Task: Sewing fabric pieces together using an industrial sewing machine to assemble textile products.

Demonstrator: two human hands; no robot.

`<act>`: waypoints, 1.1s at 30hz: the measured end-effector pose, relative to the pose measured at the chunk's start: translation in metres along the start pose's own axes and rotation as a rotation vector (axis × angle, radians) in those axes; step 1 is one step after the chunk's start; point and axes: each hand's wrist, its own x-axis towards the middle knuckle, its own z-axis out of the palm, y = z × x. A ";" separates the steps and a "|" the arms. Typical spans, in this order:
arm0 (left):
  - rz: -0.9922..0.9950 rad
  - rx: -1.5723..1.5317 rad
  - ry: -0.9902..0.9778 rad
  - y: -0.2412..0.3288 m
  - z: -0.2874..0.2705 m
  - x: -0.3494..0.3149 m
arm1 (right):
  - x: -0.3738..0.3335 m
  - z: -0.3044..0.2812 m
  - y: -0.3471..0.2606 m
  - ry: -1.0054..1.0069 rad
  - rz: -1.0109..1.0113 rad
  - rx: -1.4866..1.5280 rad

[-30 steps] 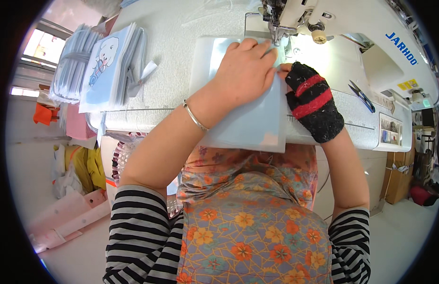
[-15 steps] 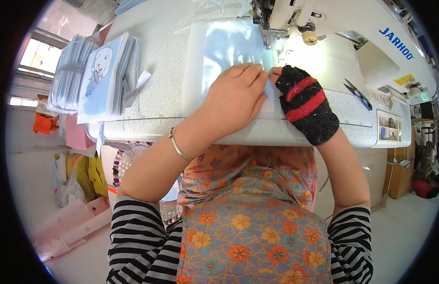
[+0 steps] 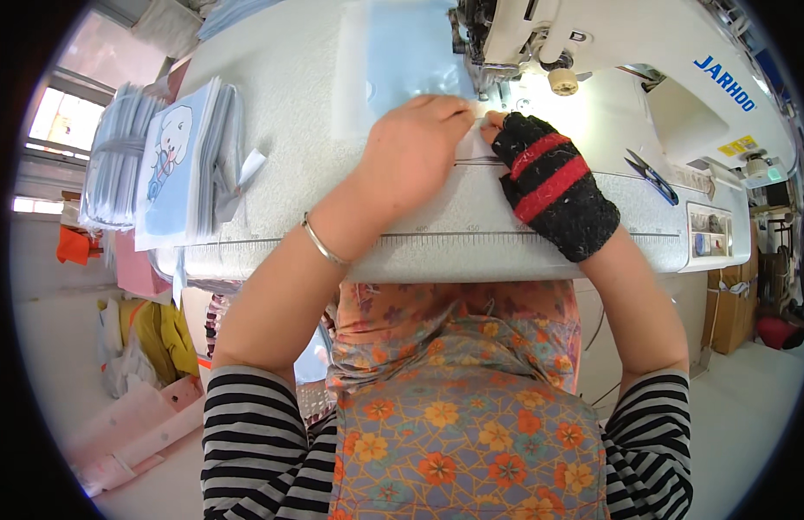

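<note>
A glossy light blue sheet with a translucent white border (image 3: 412, 48) lies flat on the machine table, its right side at the presser foot (image 3: 489, 82) of a white sewing machine (image 3: 627, 61). My left hand (image 3: 415, 143) bears on the sheet's near edge, fingers bent and close together. My right hand (image 3: 558, 186), in a black fingerless glove with red stripes, is close beside it. Its bare fingertips pinch the sheet's near right corner, just in front of the needle area. The fingers hide most of that corner.
Stacked blue pieces printed with a cartoon animal (image 3: 171, 165) stand at the left beside a tied bundle (image 3: 118, 160). Dark thread snips (image 3: 651, 178) lie to the right, near a small parts tray (image 3: 709, 232). A ruler strip (image 3: 419, 242) runs along the table's front edge.
The sheet has slid away from me along the table, under the machine head. My left hand has moved slightly left and away; my right hand has shifted a little left.
</note>
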 end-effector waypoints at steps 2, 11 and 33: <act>-0.008 0.011 0.018 -0.008 0.003 0.006 | 0.001 0.001 0.000 0.011 -0.007 -0.001; -0.029 0.003 -0.046 -0.023 0.005 0.017 | 0.002 0.002 -0.002 0.041 0.022 0.024; 0.085 -0.019 -0.257 -0.037 -0.005 0.005 | 0.007 0.013 0.001 0.143 -0.059 0.071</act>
